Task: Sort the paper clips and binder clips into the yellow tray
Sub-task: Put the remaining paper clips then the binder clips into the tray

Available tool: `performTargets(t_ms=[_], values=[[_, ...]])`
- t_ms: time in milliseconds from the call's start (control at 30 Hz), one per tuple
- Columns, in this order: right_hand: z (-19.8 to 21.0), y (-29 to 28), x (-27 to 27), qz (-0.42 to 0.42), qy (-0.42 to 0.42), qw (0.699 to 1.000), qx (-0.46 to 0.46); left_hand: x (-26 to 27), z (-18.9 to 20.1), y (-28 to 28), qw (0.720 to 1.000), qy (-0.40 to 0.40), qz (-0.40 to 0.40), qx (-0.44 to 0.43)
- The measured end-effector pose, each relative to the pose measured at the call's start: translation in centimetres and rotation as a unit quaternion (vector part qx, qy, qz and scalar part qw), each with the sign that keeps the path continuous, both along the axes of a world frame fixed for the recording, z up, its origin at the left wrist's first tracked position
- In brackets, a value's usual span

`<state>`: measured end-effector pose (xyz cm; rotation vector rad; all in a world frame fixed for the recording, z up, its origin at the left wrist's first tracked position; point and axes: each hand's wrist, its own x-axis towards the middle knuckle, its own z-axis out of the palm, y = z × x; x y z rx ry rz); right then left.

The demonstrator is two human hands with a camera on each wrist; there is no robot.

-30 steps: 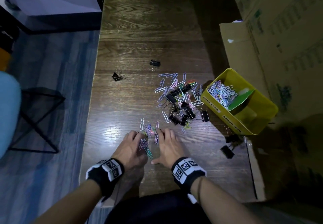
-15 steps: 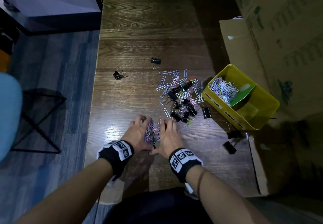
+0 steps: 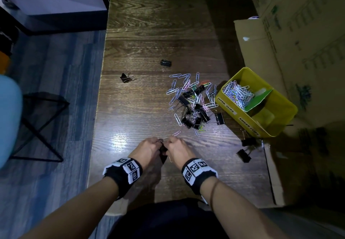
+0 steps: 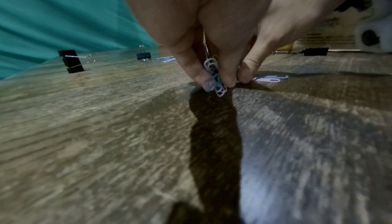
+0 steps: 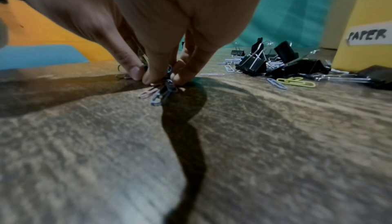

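Paper clips (image 4: 214, 76) pinched between both hands, touching table (image 3: 149, 108)

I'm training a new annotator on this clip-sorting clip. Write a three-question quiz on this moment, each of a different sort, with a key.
1. True or false: the left hand and right hand both pinch one bunch of paper clips at the table.
2. Multiple choice: the compartment of the yellow tray labelled for binder clips holds: A) a heap of paper clips; B) no clips that show; C) black binder clips.
3. Fill in: the mixed pile lies beside the tray's ____ Clips label.

Key: 1 true; 2 B; 3 Paper.
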<state>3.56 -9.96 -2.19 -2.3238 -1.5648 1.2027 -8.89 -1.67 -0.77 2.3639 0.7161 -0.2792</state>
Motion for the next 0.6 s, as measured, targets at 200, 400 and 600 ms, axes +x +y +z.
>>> performTargets(t_ms=[200, 400, 600], values=[[0.4, -0.1, -0.4, 0.032, -0.047, 0.998, 0.023, 0.0, 0.4, 0.7, 0.996, -0.046, -0.066, 0.030], [-0.2, -0.1, -0.4, 0.023, -0.056, 0.998, 0.022, -0.3, -0.1, 2.4, 0.998, -0.001, -0.037, -0.045], [0.0, -0.5, -0.4, 0.013, -0.084, 0.994, 0.074, -0.8, -0.8, 2.8, 0.989, -0.012, 0.092, -0.111]])
